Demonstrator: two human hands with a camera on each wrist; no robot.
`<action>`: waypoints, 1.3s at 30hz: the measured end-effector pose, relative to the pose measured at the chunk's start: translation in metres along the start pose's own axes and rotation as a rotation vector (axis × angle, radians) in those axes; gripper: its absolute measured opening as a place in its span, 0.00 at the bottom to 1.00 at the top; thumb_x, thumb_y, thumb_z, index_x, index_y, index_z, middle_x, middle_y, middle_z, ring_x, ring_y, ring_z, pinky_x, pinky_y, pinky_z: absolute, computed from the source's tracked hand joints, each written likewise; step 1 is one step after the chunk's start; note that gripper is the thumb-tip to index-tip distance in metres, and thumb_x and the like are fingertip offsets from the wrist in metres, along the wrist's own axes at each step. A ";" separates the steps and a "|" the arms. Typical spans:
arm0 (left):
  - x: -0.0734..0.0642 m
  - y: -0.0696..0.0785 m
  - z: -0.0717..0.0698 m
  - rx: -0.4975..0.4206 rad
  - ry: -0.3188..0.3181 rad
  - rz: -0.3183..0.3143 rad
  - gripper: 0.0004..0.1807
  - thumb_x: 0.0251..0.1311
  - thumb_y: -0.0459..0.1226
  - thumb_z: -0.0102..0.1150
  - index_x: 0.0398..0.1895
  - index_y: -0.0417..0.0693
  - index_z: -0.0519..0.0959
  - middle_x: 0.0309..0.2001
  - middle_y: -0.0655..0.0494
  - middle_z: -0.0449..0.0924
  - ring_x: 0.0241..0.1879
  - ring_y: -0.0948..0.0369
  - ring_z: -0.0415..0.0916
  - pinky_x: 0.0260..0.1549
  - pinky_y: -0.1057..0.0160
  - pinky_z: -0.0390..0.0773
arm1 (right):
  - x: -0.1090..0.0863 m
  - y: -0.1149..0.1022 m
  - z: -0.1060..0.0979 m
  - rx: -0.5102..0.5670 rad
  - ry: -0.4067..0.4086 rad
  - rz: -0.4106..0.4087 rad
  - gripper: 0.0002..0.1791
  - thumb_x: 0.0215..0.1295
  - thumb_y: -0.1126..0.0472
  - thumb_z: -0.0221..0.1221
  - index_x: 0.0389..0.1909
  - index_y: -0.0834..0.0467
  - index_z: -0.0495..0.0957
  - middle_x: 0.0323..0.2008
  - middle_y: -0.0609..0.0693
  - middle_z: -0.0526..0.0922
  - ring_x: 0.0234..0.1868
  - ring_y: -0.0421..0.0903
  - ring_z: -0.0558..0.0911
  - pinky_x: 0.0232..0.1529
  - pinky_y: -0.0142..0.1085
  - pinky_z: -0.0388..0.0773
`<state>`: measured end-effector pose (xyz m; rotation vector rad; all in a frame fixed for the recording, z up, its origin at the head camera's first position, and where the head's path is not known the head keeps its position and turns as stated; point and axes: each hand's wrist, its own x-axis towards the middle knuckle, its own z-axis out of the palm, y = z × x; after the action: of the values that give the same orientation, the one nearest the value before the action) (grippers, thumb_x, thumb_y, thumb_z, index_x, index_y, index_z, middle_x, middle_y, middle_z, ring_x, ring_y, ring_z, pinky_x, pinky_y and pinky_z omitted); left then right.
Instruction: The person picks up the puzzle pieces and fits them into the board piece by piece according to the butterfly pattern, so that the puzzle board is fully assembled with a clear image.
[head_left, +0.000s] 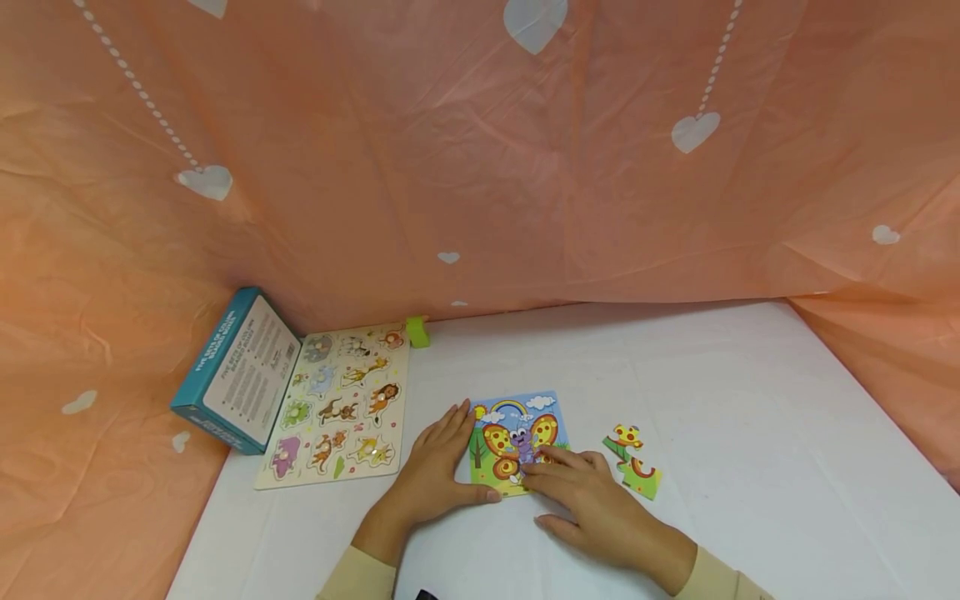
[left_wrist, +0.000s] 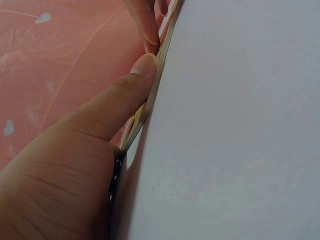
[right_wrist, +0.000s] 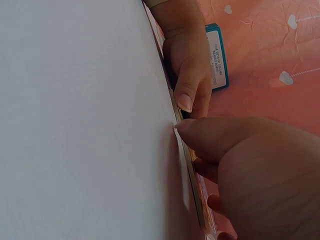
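A butterfly jigsaw puzzle lies flat in its square board in front of the person. The left hand rests along the board's left side, its fingers extended at the edge and its thumb at the near corner. In the left wrist view that thumb lies against the board's rim. The right hand reaches over the lower right of the puzzle, fingertips touching the picture near the butterfly's body and covering that part. Two loose jigsaw pieces, an upper one and a lower one, lie right of the board.
A peg puzzle board with animals lies on the white table to the left. Beside it leans a teal and white box. A small green block stands at the back. Pink sheeting with hearts surrounds the table.
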<state>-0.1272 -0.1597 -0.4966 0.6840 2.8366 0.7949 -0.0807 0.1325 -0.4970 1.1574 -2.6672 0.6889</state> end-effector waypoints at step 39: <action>-0.002 0.001 -0.002 -0.011 -0.020 -0.026 0.71 0.52 0.74 0.73 0.88 0.41 0.55 0.88 0.52 0.41 0.86 0.51 0.36 0.81 0.42 0.42 | -0.029 0.093 -0.061 0.873 0.385 0.338 0.26 0.92 0.58 0.35 0.76 0.65 0.70 0.63 0.66 0.80 0.63 0.50 0.83 0.60 0.32 0.77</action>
<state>-0.1258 -0.1604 -0.4943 0.6481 2.8152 0.7939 -0.1305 0.2360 -0.4849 0.5655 -2.2491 2.0219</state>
